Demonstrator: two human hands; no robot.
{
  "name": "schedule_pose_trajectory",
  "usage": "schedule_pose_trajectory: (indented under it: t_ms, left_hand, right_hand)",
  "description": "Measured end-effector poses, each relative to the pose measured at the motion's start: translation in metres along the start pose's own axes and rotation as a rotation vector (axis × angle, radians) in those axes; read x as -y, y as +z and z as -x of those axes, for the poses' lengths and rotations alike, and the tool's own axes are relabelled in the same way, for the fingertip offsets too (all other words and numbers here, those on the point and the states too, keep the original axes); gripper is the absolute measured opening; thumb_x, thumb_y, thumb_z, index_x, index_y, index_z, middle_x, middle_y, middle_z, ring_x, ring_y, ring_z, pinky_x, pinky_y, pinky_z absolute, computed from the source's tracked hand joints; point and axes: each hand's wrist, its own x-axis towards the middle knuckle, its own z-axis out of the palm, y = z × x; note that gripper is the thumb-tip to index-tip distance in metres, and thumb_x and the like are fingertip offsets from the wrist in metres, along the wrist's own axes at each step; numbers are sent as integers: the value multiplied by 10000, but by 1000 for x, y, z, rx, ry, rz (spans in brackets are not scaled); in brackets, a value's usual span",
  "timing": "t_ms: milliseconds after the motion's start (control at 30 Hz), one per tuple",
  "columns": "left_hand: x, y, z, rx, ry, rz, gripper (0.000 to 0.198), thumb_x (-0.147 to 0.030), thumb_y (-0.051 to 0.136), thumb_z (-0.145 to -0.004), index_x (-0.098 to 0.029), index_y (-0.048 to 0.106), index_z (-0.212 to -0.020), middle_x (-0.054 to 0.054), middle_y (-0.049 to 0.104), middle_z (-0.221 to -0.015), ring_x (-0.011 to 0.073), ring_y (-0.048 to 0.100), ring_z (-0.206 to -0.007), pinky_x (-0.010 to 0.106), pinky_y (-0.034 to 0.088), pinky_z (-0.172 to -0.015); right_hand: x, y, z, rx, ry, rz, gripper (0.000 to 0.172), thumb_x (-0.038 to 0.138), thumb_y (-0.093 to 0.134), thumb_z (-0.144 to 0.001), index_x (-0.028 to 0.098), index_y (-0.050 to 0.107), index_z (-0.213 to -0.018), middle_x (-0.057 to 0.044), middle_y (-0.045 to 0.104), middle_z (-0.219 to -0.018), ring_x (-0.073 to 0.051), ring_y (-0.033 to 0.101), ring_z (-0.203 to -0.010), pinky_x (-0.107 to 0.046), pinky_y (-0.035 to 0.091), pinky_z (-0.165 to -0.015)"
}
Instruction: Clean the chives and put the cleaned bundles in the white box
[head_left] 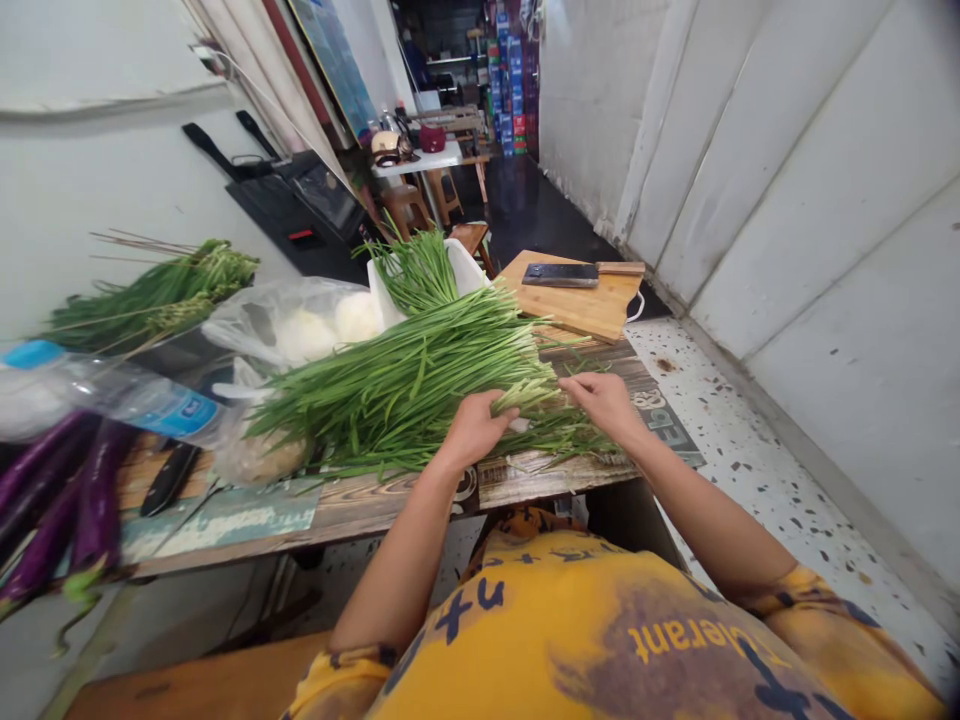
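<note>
A large heap of garlic chives (405, 370) lies across the wooden table, green leaves to the left and pale stalk ends to the right. My left hand (478, 430) is closed around a small bunch near its pale ends, at the front of the heap. Just right of it, my right hand (604, 400) pinches at the tips of those pale ends with thumb and fingers. Loose chive scraps (577, 438) lie beneath and between both hands. Behind the heap, more chives (420, 275) stick out of a white container (466, 268).
A cleaver (561, 275) rests on a cutting board (577, 308) at the back right. Leftward are a plastic bottle (142, 398), purple eggplants (97, 490), a black-handled knife (171, 478) and a bag of pale round vegetables (307, 330). A wall (780, 180) runs along the right.
</note>
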Motion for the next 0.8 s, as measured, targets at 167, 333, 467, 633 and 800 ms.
schedule_pose_trajectory:
  t_ms: [167, 333, 467, 633, 800]
  left_hand:
    - [-2, -2, 0, -73, -26, 95, 265, -341, 563, -792, -154, 670, -947, 45, 698, -912, 224, 633, -862, 317, 460, -795]
    - [-2, -2, 0, -129, -43, 218, 336, -411, 633, -733, -149, 668, -939, 18, 691, -865, 176, 620, -800, 271, 461, -752]
    - [-1, -4, 0, -144, -47, 103, 311, -421, 585, -768, -147, 657, -897, -2, 663, -717, 140, 578, -661, 248, 442, -666]
    - [-4, -6, -1, -215, 27, -69, 265, -359, 492, -842, -161, 654, -914, 41, 686, -825, 175, 609, -780, 267, 437, -743]
    - [-4, -2, -3, -14, 73, -76, 227, -320, 520, -824, -174, 666, -918, 41, 692, -904, 201, 622, -871, 279, 446, -788]
  right_hand:
    - [-16, -12, 5, 13, -371, 286, 257, 309, 570, -812, 183, 663, -1016, -96, 597, -967, -210, 525, -875, -324, 401, -764]
    - [-2, 8, 6, 25, -542, 466, 216, 323, 497, -885, 193, 669, -897, -83, 552, -847, -204, 436, -810, -330, 351, -729]
    - [5, 24, -1, 7, -503, 631, 210, 226, 457, -893, 194, 655, -831, -107, 521, -891, -240, 388, -876, -354, 331, -754]
    - [12, 11, 3, 45, -517, 306, 149, 225, 487, -882, 168, 618, -838, -83, 526, -891, -200, 435, -867, -334, 361, -783]
    - [15, -3, 7, 119, -301, -98, 186, 276, 517, -863, 168, 591, -731, -18, 528, -736, -132, 496, -712, -255, 386, -657]
